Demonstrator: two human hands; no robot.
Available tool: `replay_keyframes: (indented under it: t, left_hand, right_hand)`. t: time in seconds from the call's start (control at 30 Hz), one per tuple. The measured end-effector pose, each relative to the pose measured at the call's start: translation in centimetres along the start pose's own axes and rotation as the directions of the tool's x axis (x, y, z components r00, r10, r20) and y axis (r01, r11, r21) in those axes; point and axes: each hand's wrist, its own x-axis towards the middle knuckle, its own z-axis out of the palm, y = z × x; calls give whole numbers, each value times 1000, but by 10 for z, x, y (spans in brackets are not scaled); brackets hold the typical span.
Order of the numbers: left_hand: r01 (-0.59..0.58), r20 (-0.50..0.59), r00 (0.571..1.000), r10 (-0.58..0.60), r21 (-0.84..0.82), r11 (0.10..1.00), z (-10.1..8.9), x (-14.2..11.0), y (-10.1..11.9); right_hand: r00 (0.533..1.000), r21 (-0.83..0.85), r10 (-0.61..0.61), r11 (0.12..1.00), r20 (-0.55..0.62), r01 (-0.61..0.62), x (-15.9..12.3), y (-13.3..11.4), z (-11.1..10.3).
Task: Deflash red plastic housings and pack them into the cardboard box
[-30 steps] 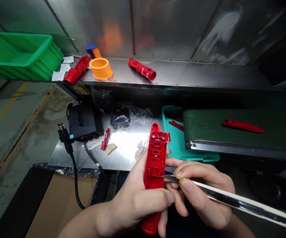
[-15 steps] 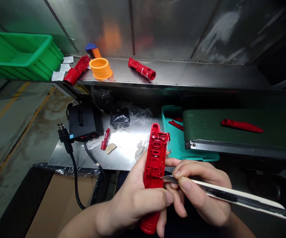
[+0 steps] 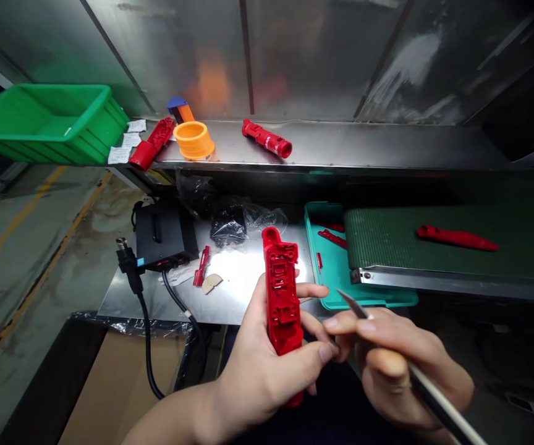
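My left hand (image 3: pixel 267 371) is wrapped round a long red plastic housing half (image 3: pixel 282 290), its ribbed inner side facing me. In my right hand (image 3: pixel 401 364) is a slim craft knife (image 3: pixel 429 389) with a pale handle, gripped like a pen. Its pointed blade tip stands up and to the right of the housing, apart from it. The fingertips of both hands come close together below the blade. My left palm hides part of the housing's lower end.
A teal tray (image 3: pixel 364 296) with red parts sits behind my right hand, partly under a green conveyor belt (image 3: pixel 387 247) carrying a red part (image 3: pixel 457 238). A black box (image 3: pixel 162 235) with cables stands left. On the shelf are a green bin (image 3: pixel 76 139) and an orange ring (image 3: pixel 193 141).
The knife's blade has left the housing's right edge and swung up and to the right. My right hand has turned and moved slightly away. The housing has shifted a little left.
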Motion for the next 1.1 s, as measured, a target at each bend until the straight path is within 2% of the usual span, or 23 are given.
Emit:
replay_keyframes:
  t: [0.07,0.1,0.17,0.37,0.5,0.63,0.93,1.1]
  left_hand:
    - [-111,-47,992,113,52,993,2,1,-3]
    - [-171,-62,982,176,84,982,2,1,-5]
    - [-264,-73,959,275,135,955,3,1,-9]
    - [-385,-64,917,394,125,915,0,0,-21]
    - [-419,-60,902,428,122,900,-3,0,-28]
    - [-449,-74,884,461,135,883,-4,1,-31]
    - [-497,-100,851,516,166,852,-2,1,-33]
    - [-505,-128,835,535,208,838,3,2,-31]
  right_hand:
    - [976,-95,-180,977,124,192,8,-6,1]
    - [959,-117,-221,963,178,243,12,-10,2]
    - [940,-144,-231,951,251,273,18,-16,4]
    - [889,-188,-254,920,380,343,21,-17,12]
    - [875,-211,-356,875,328,435,20,-10,22]
    - [891,-205,-383,878,242,433,19,-9,30]
    - [916,-77,-349,926,200,370,22,-11,33]
    - [939,-58,-309,945,151,321,13,-10,34]
